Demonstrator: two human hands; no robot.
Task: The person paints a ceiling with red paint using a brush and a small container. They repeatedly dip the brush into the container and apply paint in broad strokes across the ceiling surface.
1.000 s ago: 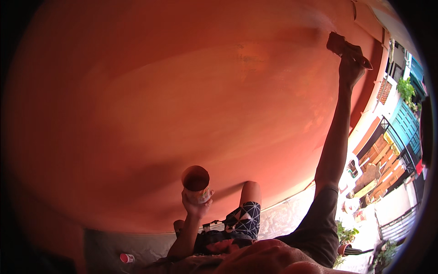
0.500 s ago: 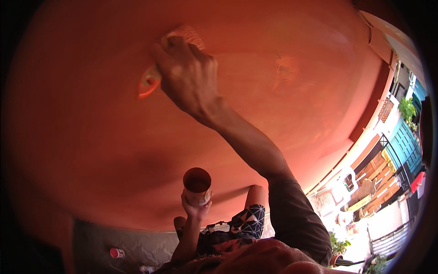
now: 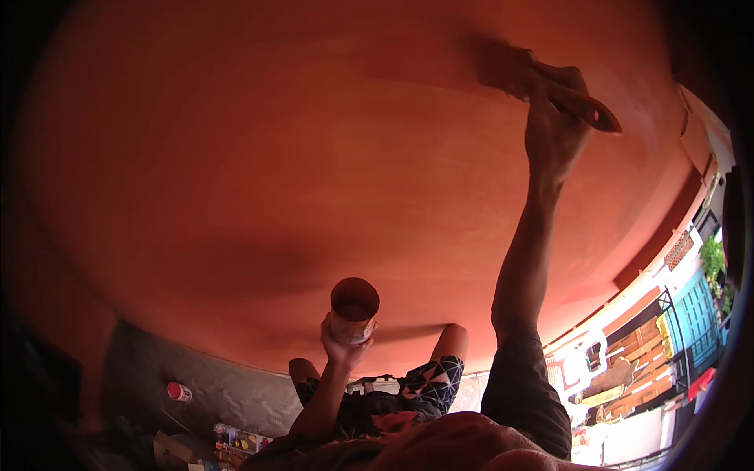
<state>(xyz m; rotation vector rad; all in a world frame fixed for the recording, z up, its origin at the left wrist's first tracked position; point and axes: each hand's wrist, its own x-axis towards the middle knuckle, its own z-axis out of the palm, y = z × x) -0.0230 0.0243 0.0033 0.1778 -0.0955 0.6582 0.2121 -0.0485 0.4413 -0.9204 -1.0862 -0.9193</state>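
Observation:
A wide paintbrush (image 3: 579, 102) is gripped in my right hand (image 3: 556, 129), high up and to the right. Its bristles point left against an orange-red wall (image 3: 314, 173), and its wooden handle with a hole at the end sticks out to the right. Lower down, near my knees, my left hand (image 3: 344, 352) is wrapped round an open can (image 3: 354, 314) held upright. The inside of the can is dark, so how much paint it holds cannot be made out.
On the grey floor (image 3: 236, 392) at lower left lies a small red-and-white tub (image 3: 179, 391). Beside it are a cardboard box (image 3: 174, 451) and a tray of small items (image 3: 242, 439). A white chair (image 3: 577, 365), wooden planks (image 3: 640, 357) and a blue gate (image 3: 695, 314) appear at right.
My right hand has swept the paintbrush from the upper middle of the wall to the right, and the brush's bristles now point left. My left hand still holds the can, slightly shifted in view.

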